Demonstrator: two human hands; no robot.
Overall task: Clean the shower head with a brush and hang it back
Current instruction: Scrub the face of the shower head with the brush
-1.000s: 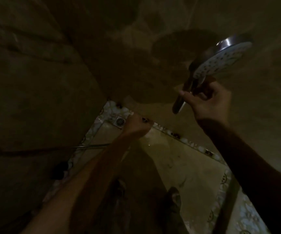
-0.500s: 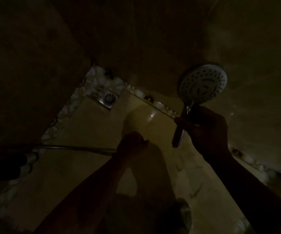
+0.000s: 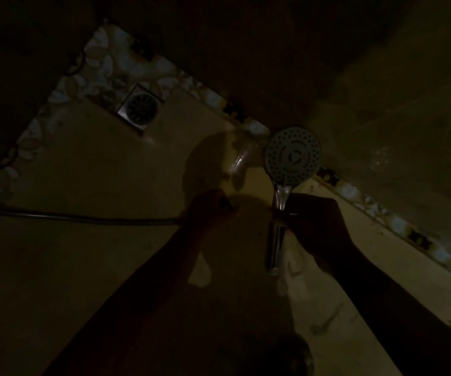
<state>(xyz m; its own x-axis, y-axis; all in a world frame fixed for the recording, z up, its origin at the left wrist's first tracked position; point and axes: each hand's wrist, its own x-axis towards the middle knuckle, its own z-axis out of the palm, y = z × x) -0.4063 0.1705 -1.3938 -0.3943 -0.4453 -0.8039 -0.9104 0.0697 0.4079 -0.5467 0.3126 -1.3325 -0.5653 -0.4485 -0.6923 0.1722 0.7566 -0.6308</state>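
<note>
R hand (image 3: 313,229) gripping head (image 3: 292,156) by handle; L hand (image 3: 208,210) left of head, grip unreadable; dark + hose (image 3: 83,219) risking slip/snag

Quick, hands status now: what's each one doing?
Left hand: curled, too dark to tell what, if anything, it holds.
Right hand: holding the shower head by its handle.

We look down on a yellowish tiled floor (image 3: 83,267), dim and partly shadowed. A patterned mosaic border (image 3: 105,63) edges it where it meets the walls. Near the far corner a square metal drain (image 3: 140,107) sits flush in the tiles. A hose (image 3: 83,217) crosses the left part; we cannot tell whether it touches the floor.
</note>
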